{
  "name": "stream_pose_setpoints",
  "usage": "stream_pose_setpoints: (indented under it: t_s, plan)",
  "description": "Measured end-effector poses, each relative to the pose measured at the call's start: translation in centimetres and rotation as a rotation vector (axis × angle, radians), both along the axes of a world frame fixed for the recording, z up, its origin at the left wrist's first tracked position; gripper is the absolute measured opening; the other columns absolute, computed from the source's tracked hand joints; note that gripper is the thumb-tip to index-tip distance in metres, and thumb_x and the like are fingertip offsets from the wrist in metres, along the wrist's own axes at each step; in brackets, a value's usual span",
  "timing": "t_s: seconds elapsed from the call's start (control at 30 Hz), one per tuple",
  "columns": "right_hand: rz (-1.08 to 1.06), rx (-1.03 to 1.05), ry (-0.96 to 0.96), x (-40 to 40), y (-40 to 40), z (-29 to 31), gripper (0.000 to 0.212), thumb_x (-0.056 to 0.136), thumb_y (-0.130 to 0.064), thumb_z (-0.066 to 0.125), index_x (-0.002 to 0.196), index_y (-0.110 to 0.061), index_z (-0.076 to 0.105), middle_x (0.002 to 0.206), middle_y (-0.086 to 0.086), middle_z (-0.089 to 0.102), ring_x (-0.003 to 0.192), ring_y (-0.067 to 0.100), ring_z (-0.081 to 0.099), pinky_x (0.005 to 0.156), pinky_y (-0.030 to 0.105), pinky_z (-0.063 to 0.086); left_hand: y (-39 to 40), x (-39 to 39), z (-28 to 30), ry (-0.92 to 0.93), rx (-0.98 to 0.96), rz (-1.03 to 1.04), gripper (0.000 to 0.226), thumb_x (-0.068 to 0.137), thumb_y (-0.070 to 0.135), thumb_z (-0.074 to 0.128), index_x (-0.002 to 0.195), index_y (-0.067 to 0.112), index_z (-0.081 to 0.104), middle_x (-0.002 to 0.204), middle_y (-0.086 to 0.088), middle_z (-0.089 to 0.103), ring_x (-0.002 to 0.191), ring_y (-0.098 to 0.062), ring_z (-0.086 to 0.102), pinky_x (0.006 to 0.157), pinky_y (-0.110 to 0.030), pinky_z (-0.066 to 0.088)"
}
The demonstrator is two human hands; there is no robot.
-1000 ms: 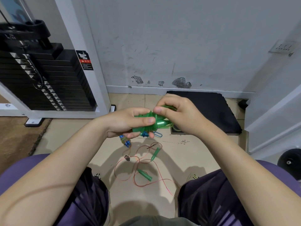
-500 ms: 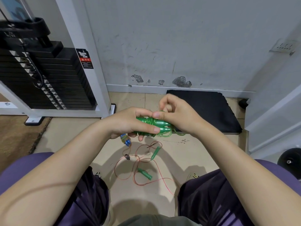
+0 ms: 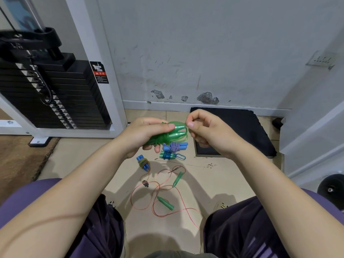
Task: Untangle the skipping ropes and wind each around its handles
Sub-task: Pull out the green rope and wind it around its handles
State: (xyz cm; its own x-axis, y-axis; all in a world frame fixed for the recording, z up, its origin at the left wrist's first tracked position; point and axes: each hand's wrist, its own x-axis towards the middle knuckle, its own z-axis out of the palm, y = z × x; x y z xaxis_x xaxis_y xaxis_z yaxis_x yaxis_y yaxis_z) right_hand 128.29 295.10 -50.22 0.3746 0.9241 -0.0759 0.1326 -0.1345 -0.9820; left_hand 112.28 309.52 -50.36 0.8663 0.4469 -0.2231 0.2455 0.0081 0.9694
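My left hand (image 3: 147, 134) grips a pair of green handles (image 3: 174, 134) with green rope wound around them. Close beside it on the right, my right hand (image 3: 206, 130) pinches a loop of that green rope (image 3: 184, 125) at the handles' tips. On the floor below lie three wound bundles: a blue-handled one with white-blue rope (image 3: 175, 146), a teal one with blue rope (image 3: 168, 155), and a blue-handled one with dark rope (image 3: 143, 162). A loose pink rope (image 3: 167, 200) with two green handles (image 3: 165, 203) sprawls between my knees.
A weight-stack machine (image 3: 46, 97) with a white frame stands at the left. A black mat (image 3: 240, 131) lies by the wall at the right. A dark weight plate (image 3: 331, 189) sits at the far right. My knees flank the floor space.
My right hand has lifted from under the handles to their tips, drawing the green rope's loop up there. The left hand keeps its grip on the bundle.
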Motion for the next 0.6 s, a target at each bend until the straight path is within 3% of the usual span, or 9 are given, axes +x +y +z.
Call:
stream_pose_setpoints:
  t_s: [0.13, 0.27, 0.43, 0.5, 0.6]
  plan:
    - [-0.083, -0.062, -0.005, 0.66, 0.14, -0.07, 0.014, 0.103, -0.02, 0.046, 0.098, -0.012, 0.056, 0.064, 0.001, 0.041, 0.049, 0.01, 0.026, 0.043, 0.019, 0.023, -0.15, 0.03, 0.07, 0.025, 0.015, 0.107, 0.029, 0.088, 0.035, 0.068, 0.103, 0.011, 0.074, 0.06, 0.0, 0.066, 0.042, -0.016, 0.05, 0.041, -0.018, 0.023]
    - [0.004, -0.148, 0.02, 0.66, -0.02, -0.11, 0.03, 0.105, -0.021, 0.039, 0.091, -0.007, 0.062, 0.064, 0.002, 0.036, 0.049, 0.012, 0.024, 0.044, 0.021, 0.019, -0.06, 0.21, -0.11, -0.018, 0.011, 0.22, 0.021, 0.088, 0.03, 0.069, 0.096, 0.011, 0.075, 0.055, -0.001, 0.064, 0.039, -0.019, 0.049, 0.039, -0.016, 0.021]
    - [0.068, -0.2, 0.028, 0.46, -0.43, 0.3, 0.027, 0.103, -0.021, 0.047, 0.092, -0.004, 0.065, 0.074, 0.007, 0.053, 0.063, 0.015, 0.048, 0.054, 0.027, 0.043, 0.1, 0.29, -0.57, -0.048, 0.053, 0.278, 0.017, 0.086, 0.029, 0.071, 0.088, 0.013, 0.076, 0.062, -0.006, 0.066, 0.04, -0.021, 0.05, 0.04, -0.018, 0.022]
    - [0.054, -0.217, -0.014, 0.65, -0.52, 0.47, 0.026, 0.099, -0.02, 0.053, 0.092, -0.003, 0.07, 0.078, 0.007, 0.054, 0.067, 0.014, 0.045, 0.056, 0.025, 0.042, 0.11, 0.35, -0.66, -0.045, 0.079, 0.276, 0.017, 0.086, 0.028, 0.071, 0.088, 0.012, 0.076, 0.063, -0.007, 0.066, 0.04, -0.021, 0.05, 0.041, -0.02, 0.023]
    - [0.037, -0.213, -0.028, 1.02, -0.7, 0.48, 0.016, 0.093, -0.018, 0.063, 0.087, -0.007, 0.073, 0.064, 0.005, 0.047, 0.056, 0.014, 0.038, 0.053, 0.024, 0.032, 0.19, 0.29, -0.63, -0.019, 0.111, 0.241, 0.014, 0.086, 0.027, 0.071, 0.088, 0.014, 0.077, 0.064, -0.007, 0.067, 0.041, -0.021, 0.052, 0.044, -0.022, 0.024]
